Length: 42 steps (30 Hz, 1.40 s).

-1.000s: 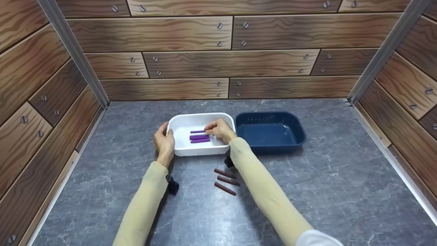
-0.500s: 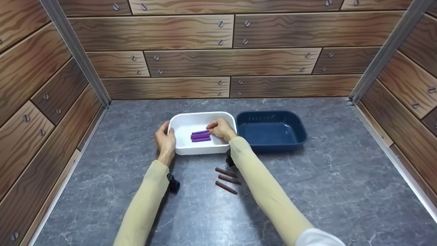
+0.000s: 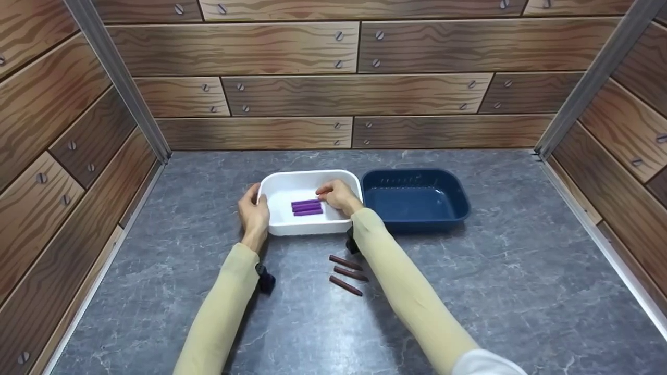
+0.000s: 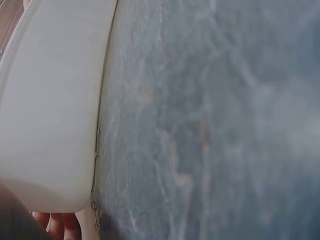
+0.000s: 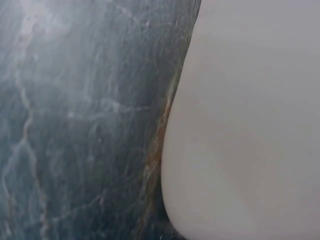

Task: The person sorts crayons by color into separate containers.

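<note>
In the head view, my left hand (image 3: pixel 254 212) grips the left wall of a white tray (image 3: pixel 311 228), thumb over the rim and fingers outside. Three purple crayon-like sticks (image 3: pixel 307 207) lie side by side on the tray floor. My right hand (image 3: pixel 338 196) reaches over the tray's right front corner. Its fingertips are at the right end of the farthest stick, slightly apart from it; contact is hard to tell. The left wrist view shows the tray wall (image 4: pixel 55 105) and a few fingers (image 4: pixel 62 225). Only tray wall (image 5: pixel 245 125) and tabletop appear in the right wrist view.
A dark blue tray (image 3: pixel 417 226) stands right beside the white one. Three brown crayon-like sticks (image 3: pixel 348 273) with tapered ends lie on the grey marbled table (image 3: pixel 495 291), near the right forearm. Wood-patterned panels (image 3: pixel 292 94) enclose the back and sides.
The farthest purple stick has moved toward the other two and now lies against them. My right fingertips have lifted slightly from its end. My left hand keeps its hold on the tray.
</note>
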Motion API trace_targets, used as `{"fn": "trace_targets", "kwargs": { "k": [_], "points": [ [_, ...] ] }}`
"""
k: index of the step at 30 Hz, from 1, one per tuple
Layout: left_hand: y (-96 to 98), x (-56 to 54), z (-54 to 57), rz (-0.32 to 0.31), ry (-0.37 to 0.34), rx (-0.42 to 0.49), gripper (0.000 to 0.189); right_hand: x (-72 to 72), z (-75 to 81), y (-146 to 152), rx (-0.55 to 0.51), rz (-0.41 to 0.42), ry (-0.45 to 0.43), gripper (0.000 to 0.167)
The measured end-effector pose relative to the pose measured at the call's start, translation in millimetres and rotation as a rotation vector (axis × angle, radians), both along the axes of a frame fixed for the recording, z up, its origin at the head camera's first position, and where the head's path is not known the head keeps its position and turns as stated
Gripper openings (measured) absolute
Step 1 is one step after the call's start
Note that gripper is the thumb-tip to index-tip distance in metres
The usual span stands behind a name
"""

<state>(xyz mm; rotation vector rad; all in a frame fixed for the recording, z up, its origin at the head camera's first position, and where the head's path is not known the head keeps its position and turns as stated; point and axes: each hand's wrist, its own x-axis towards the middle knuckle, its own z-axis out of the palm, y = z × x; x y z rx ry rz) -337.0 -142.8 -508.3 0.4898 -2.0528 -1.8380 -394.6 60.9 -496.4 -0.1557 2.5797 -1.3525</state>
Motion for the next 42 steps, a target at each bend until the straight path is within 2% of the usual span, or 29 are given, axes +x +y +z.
{"fn": "trace_targets", "kwargs": {
  "k": [3,7,10,16,22,25,29,33,37,42],
  "points": [
    [0.4,-0.4,0.3,0.002,-0.011,-0.003,0.04,-0.3,0.9,0.7,-0.032,-0.009,-0.05,0.022],
    [0.4,-0.6,1.0,0.001,-0.013,-0.009,0.04,-0.4,3.6,2.3,-0.136,-0.012,-0.151,0.026],
    [-0.4,-0.5,1.0,-0.003,-0.011,-0.02,0.04,0.4,7.3,2.9,-0.194,0.008,-0.189,0.028],
    [-0.9,-0.7,0.8,-0.003,-0.032,-0.074,0.04,4.1,19.9,8.0,-0.213,0.084,-0.151,0.033],
    [-1.4,1.5,2.3,-0.005,-0.014,-0.112,0.039,11.8,34.0,18.1,-0.211,0.154,-0.095,0.035],
    [-1.8,3.1,4.3,0.003,0.017,-0.162,0.039,18.2,38.9,24.5,-0.266,0.172,-0.073,0.034],
    [-2.3,4.1,8.7,0.045,0.077,-0.285,0.036,29.3,42.4,35.7,-0.369,0.179,-0.04,0.031],
    [-1.8,4.8,12.8,0.088,0.151,-0.351,0.032,40.7,43.3,51.2,-0.399,0.176,0.029,0.028],
    [3.2,7.3,14.3,0.07,0.239,-0.379,0.028,50.2,41.9,70.7,-0.408,0.151,0.088,0.028],
    [15.1,13.4,14.4,-0.001,0.354,-0.388,0.023,58.9,37.4,97.3,-0.38,0.089,0.143,0.028]
  ]
}}
